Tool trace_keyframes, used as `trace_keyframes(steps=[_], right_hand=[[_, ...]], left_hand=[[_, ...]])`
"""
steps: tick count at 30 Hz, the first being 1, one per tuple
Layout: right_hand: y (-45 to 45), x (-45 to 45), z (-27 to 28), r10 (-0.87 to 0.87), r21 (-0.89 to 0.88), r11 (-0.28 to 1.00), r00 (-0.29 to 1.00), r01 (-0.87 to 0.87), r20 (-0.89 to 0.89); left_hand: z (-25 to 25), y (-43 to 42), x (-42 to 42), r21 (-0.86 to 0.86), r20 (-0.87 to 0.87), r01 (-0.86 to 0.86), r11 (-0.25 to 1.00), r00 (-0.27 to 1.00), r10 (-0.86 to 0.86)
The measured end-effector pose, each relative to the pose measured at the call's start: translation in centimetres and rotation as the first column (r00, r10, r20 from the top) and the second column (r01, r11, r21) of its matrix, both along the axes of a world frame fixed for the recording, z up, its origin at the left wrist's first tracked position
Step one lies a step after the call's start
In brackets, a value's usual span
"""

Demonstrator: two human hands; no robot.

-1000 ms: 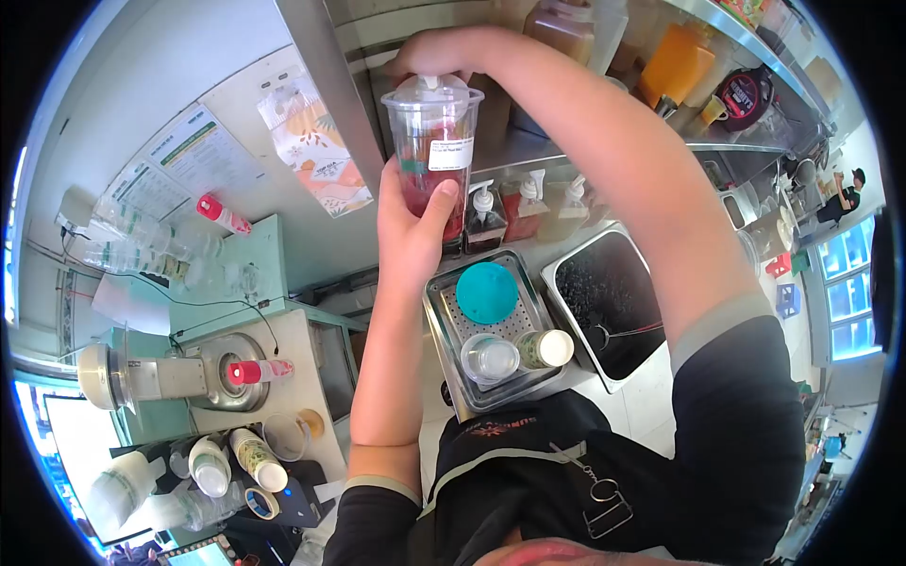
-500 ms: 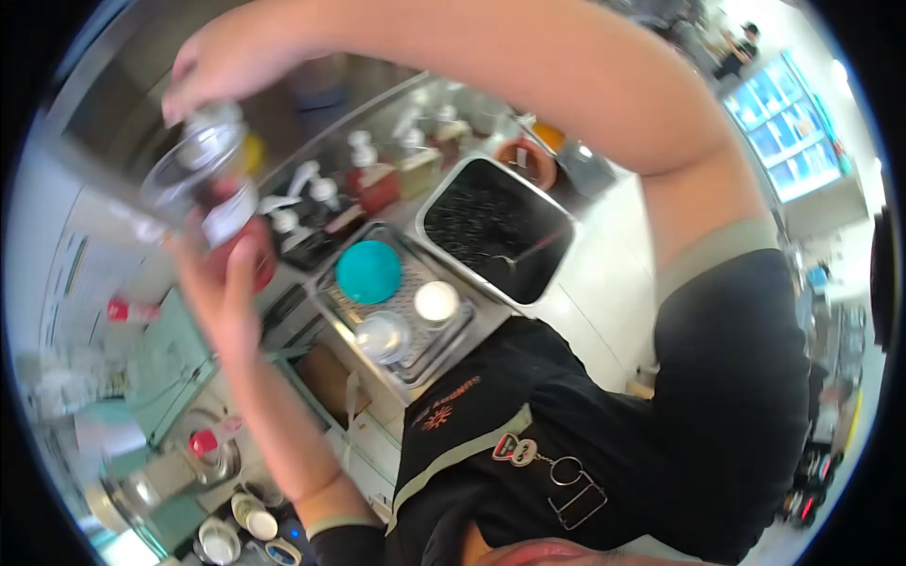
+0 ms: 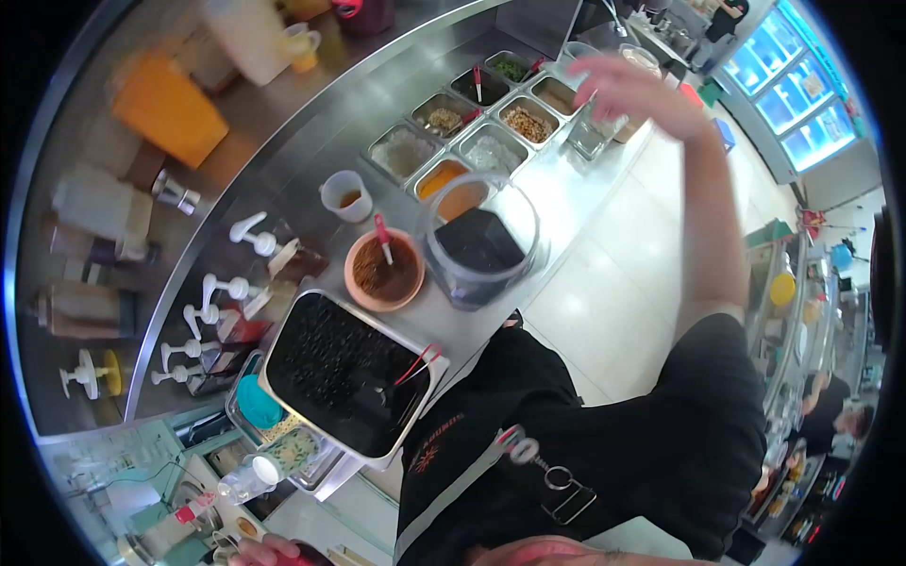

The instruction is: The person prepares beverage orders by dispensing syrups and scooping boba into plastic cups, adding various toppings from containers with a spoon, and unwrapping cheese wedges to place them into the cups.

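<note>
My right hand (image 3: 642, 96) is stretched out at the upper right, slightly blurred, its fingers apart just above a clear square container (image 3: 593, 134). No contact between them can be made out. At the bottom edge, only the fingers of my left hand (image 3: 267, 550) show, against a cup of red drink (image 3: 308, 557) that is mostly cut off by the frame. Topping trays, among them one of nuts (image 3: 528, 124), lie left of my right hand. Nearer to me are a large clear tub (image 3: 479, 247) with dark contents and a pink bowl (image 3: 385, 270) with a red-handled spoon.
A deep pan of black pearls (image 3: 330, 370) stands at the counter's front edge, beside pump bottles (image 3: 222, 307) and a teal lid (image 3: 258, 402). An orange container (image 3: 170, 108) is on the shelf. Two other people (image 3: 725, 21) (image 3: 827, 415) are farther off.
My right hand has left the cup and swung right, its fingers now apart. My left hand has dropped to the bottom edge with the cup. The view has turned right along the counter.
</note>
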State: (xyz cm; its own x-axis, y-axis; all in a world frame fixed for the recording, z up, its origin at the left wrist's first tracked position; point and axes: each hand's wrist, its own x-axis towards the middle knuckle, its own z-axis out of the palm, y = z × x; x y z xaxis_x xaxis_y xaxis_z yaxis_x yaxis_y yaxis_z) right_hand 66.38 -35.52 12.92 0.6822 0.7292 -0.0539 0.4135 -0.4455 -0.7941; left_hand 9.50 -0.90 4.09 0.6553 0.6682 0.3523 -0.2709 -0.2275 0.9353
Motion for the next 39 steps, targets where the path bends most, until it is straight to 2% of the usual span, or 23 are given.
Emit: trace_keyframes(steps=[1, 3, 4, 5, 7, 9, 11, 12, 14, 18, 20, 21, 23, 25, 26, 27, 28, 29, 30, 32, 34, 36, 39], right_hand=[[-0.3, 3.2, -4.5, -0.081, -0.176, 0.982, 0.995, 0.069, -0.062], [0.4, 9.3, -16.5, -0.043, -0.333, 0.943, 0.987, -0.011, -0.155], [1.5, 11.3, -22.1, -0.166, -0.448, 0.893, 0.951, 0.034, -0.259], [3.3, 10.9, -28.2, -0.331, -0.341, 0.911, 0.904, 0.232, -0.271], [6.8, 8.4, -31.8, -0.343, -0.393, 0.892, 0.901, 0.224, -0.264], [8.4, 8.2, -38.6, -0.310, -0.460, 0.872, 0.913, 0.164, -0.263], [8.0, 9.4, -43.4, -0.393, -0.222, 0.881, 0.908, 0.417, 0.145], [7.5, 10.3, -42.9, -0.388, -0.211, 0.888, 0.912, 0.409, 0.136], [6.2, 12.4, -40.3, -0.606, 0.069, 0.795, 0.793, 0.603, 0.051], [5.6, 15.9, -39.2, -0.672, -0.010, 0.740, 0.740, 0.672, 0.005], [5.8, 16.6, -40.9, -0.576, -0.029, 0.817, 0.818, 0.576, 0.014], [5.9, 15.9, -40.5, -0.507, 0.016, 0.861, 0.857, 0.508, 0.089], [6.5, 14.6, -40.9, -0.477, 0.046, 0.879, 0.873, 0.474, 0.101], [6.1, 13.9, -40.4, -0.441, 0.075, 0.897, 0.889, 0.435, 0.120], [5.7, 13.9, -39.7, -0.514, 0.060, 0.851, 0.852, 0.521, -0.101], [5.1, 13.9, -38.9, -0.559, 0.026, 0.802, 0.766, 0.596, -0.317], [4.4, 13.7, -38.7, -0.568, 0.018, 0.797, 0.761, 0.603, -0.314], [3.8, 13.6, -38.3, -0.575, 0.048, 0.777, 0.737, 0.628, -0.355], [3.3, 13.7, -38.0, -0.575, 0.078, 0.755, 0.716, 0.651, -0.396], [2.1, 13.9, -37.3, -0.586, 0.096, 0.735, 0.699, 0.672, -0.409], [1.1, 13.8, -35.8, -0.593, 0.113, 0.716, 0.685, 0.689, -0.423], [0.4, 13.9, -33.0, -0.587, 0.201, 0.677, 0.685, 0.708, -0.432], [0.6, 12.6, -27.0, -0.571, 0.250, 0.693, 0.727, 0.676, -0.382]], left_hand=[[-0.2, -1.9, 1.4, -0.041, 0.033, 0.015, 0.999, 0.999, -0.013], [-0.3, -5.0, 4.2, -0.108, 0.083, 0.052, 0.993, 0.996, -0.044], [0.0, -6.0, 5.5, -0.138, 0.112, 0.077, 0.988, 0.992, -0.061], [0.3, -6.6, 7.4, -0.158, 0.114, 0.101, 0.982, 0.990, -0.083], [1.0, -7.7, 11.8, -0.185, 0.101, 0.127, 0.975, 0.989, -0.109], [2.1, -7.5, 17.9, -0.162, -0.043, 0.083, 0.983, 0.995, -0.091], [2.6, -6.9, 24.3, -0.120, -0.167, 0.062, 0.991, 0.983, -0.082], [2.6, -7.2, 27.7, -0.117, -0.175, 0.022, 0.993, 0.984, -0.043], [1.0, -4.7, 31.9, -0.060, -0.238, 0.120, 0.991, 0.962, -0.131], [-2.8, -1.7, 39.5, -0.137, -0.261, 0.248, 0.959, 0.925, -0.276], [-4.5, -1.2, 43.2, -0.206, -0.280, 0.339, 0.918, 0.878, -0.387], [-6.4, -0.5, 44.5, -0.251, -0.288, 0.369, 0.895, 0.854, -0.433], [-10.2, 0.5, 47.1, -0.298, -0.289, 0.416, 0.859, 0.819, -0.496], [-13.1, 0.9, 49.8, -0.286, -0.466, 0.427, 0.858, 0.720, -0.514], [-14.4, 1.0, 51.3, -0.290, -0.459, 0.441, 0.850, 0.715, -0.527], [-15.6, 0.8, 52.7, -0.309, -0.521, 0.480, 0.821, 0.637, -0.568], [-16.6, 0.5, 53.9, -0.335, -0.579, 0.513, 0.790, 0.550, -0.602], [-17.7, -0.1, 55.1, -0.291, -0.560, 0.558, 0.777, 0.559, -0.611], [-17.9, -0.6, 56.2, -0.296, -0.555, 0.562, 0.772, 0.557, -0.618], [-18.1, -1.1, 58.1, -0.077, -0.830, 0.664, 0.744, 0.370, -0.417], [-19.4, -1.3, 59.6, -0.105, -0.843, 0.682, 0.723, 0.324, -0.428], [-20.2, -2.0, 61.1, -0.042, -0.941, 0.706, 0.707, 0.210, -0.266], [-20.2, -4.1, 63.4, -0.030, -0.939, 0.741, 0.671, 0.210, -0.273]])
